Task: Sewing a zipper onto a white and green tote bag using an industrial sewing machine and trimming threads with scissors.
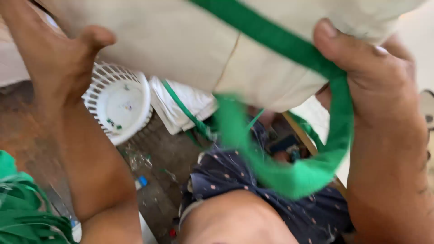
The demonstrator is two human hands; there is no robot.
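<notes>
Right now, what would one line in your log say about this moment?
left hand: grips beige cloth bag | right hand: pinches green strap on bag | below: white basket on floor

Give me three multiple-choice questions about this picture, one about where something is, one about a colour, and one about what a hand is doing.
1. Where is the white basket?
A. On the floor, below the left hand
B. On top of the cloth
C. In the right hand

2. What colour is the strap on the beige cloth bag?
A. Red
B. Green
C. Black

3. What is the right hand doing?
A. Hanging free
B. Resting on the floor
C. Gripping the bag and strap

Answers: 1 A, the basket lies on the floor beside the left forearm. 2 B, the looping strap is bright green. 3 C, the thumb presses the strap against the cloth.
</notes>
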